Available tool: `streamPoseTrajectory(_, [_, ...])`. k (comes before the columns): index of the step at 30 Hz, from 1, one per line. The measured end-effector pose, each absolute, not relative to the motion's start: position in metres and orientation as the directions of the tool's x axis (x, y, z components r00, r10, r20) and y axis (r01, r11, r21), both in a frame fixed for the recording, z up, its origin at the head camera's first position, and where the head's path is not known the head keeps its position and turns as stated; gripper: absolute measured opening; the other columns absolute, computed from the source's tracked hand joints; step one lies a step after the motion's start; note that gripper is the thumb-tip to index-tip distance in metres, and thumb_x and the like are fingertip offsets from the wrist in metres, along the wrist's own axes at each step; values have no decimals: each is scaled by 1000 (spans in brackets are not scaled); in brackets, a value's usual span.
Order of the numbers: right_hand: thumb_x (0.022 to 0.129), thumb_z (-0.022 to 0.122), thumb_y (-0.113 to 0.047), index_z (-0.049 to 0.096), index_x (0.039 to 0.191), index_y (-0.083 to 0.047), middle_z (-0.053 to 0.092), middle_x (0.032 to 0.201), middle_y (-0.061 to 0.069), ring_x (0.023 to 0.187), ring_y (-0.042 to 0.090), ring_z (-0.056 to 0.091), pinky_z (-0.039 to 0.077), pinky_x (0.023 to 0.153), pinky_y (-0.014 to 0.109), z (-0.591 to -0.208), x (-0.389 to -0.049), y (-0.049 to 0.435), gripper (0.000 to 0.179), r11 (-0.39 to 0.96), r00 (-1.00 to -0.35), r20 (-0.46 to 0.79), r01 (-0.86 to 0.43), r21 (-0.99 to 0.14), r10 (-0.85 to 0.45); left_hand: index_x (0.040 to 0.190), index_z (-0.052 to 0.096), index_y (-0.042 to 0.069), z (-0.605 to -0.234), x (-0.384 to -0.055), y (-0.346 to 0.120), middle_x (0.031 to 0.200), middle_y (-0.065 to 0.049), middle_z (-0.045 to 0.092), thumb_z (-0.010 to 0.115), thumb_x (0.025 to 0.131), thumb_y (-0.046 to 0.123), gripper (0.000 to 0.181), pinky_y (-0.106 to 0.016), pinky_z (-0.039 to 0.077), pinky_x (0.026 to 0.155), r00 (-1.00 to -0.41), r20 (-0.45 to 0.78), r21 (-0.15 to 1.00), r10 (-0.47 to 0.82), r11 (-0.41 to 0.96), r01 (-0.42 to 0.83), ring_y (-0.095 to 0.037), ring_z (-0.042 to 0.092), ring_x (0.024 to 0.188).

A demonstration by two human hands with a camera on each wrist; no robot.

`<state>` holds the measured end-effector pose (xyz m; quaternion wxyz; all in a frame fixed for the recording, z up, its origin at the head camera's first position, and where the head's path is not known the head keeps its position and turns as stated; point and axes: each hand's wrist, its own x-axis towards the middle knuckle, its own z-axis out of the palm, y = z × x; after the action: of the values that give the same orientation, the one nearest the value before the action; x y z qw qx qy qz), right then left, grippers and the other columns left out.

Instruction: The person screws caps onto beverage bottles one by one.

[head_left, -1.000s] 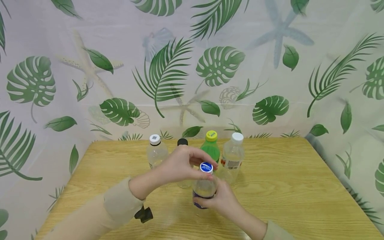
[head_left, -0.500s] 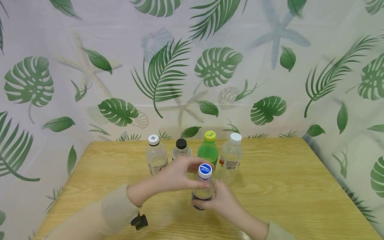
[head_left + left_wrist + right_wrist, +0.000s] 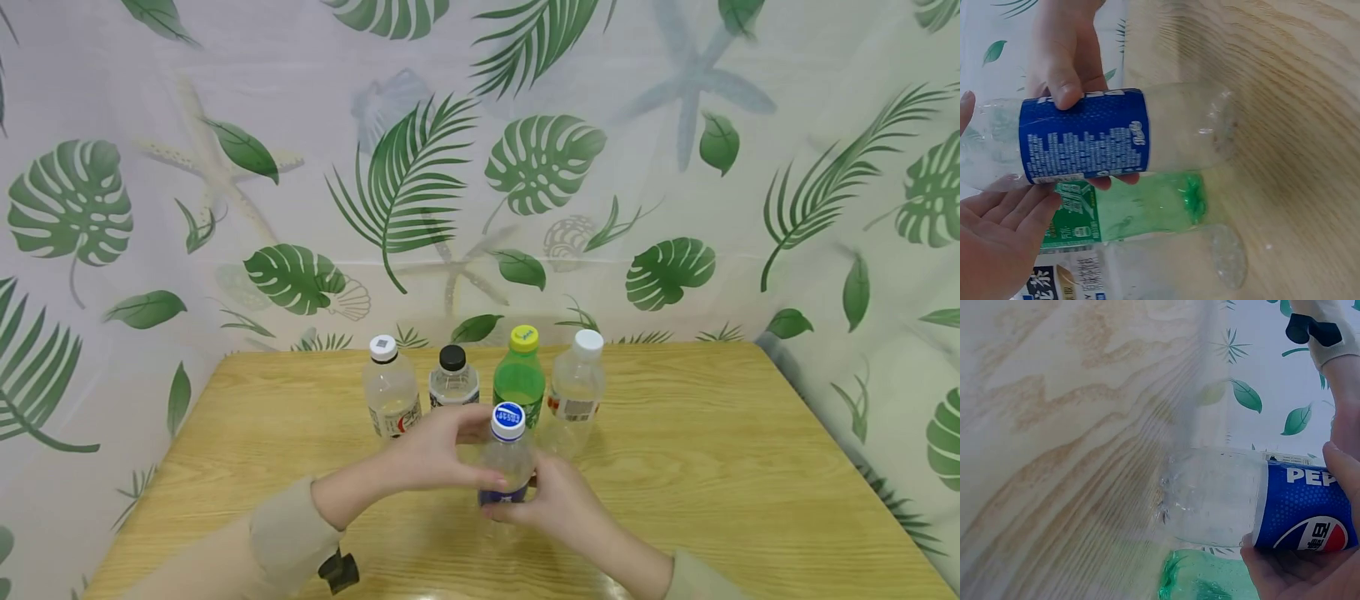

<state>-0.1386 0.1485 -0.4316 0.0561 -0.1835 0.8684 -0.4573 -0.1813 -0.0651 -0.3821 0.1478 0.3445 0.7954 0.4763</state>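
A clear plastic Pepsi bottle (image 3: 506,462) with a blue label and a blue-topped white cap stands upright in the middle foreground. My right hand (image 3: 562,500) grips its label area, thumb across the front, as the left wrist view also shows. My left hand (image 3: 431,450) is around the bottle's upper part from the left. In the left wrist view the left fingers (image 3: 1029,209) lie nearly straight against the bottle's underside, and the thumb is by its opposite edge. The right wrist view shows the PEPSI label (image 3: 1304,506) above my right fingers.
Behind stand a white-capped bottle (image 3: 392,392), a black-capped bottle (image 3: 453,379), a green bottle (image 3: 519,379) with a yellow cap and a clear white-capped bottle (image 3: 577,392). All are on a wooden table (image 3: 712,467) before a leaf-patterned cloth (image 3: 450,167).
My left hand has moved down from beside the cap to the bottle's upper body. The black-capped bottle behind has come into fuller view. My right hand stays on the label.
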Motion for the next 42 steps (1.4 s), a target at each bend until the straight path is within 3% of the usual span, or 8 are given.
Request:
streamPoseTrajectory(9, [80, 95, -24, 68, 127, -3, 76, 122, 13, 115, 33, 73, 62, 90, 27, -435, -140, 151, 57, 517, -923, 58, -265, -814, -381, 131, 69, 5, -409, -180, -71, 129, -11, 75, 91, 84, 17, 54, -31, 57, 109, -741, 51, 846, 669, 365, 388, -26, 73, 120])
streamPoseTrajectory(15, [80, 95, -29, 70, 126, -7, 78, 120, 9, 111, 29, 75, 60, 87, 25, -433, -140, 152, 57, 580, -915, 65, -306, -755, -399, 129, 70, 3, -423, -178, -69, 128, -14, 76, 92, 82, 12, 52, -43, 59, 107, -739, 104, 821, 666, 361, 441, -32, 74, 119])
streamPoseTrajectory(22, [75, 98, -37, 74, 119, -16, 81, 111, 0, 100, 18, 76, 59, 82, 26, -433, -140, 154, 54, 690, -915, 118, -371, -621, -385, 127, 71, 5, -430, -174, -67, 125, -10, 77, 92, 84, 17, 49, -36, 62, 102, -745, 123, 783, 655, 397, 479, -29, 75, 116])
streamPoseTrajectory(33, [75, 98, -32, 73, 119, -13, 80, 111, 1, 97, 17, 75, 58, 77, 23, -435, -139, 156, 55, 683, -918, 125, -367, -631, -377, 127, 72, 7, -431, -170, -65, 125, -8, 78, 92, 84, 19, 48, -35, 62, 101, -754, 116, 771, 647, 420, 479, -25, 76, 115])
streamPoseTrajectory(42, [76, 98, -31, 73, 118, -12, 80, 111, 3, 99, 23, 77, 64, 81, 29, -433, -134, 156, 52, 674, -929, 150, -350, -650, -337, 127, 74, 10, -431, -169, -61, 124, -5, 79, 93, 83, 19, 49, -37, 63, 99, -780, 127, 781, 613, 423, 459, -23, 76, 113])
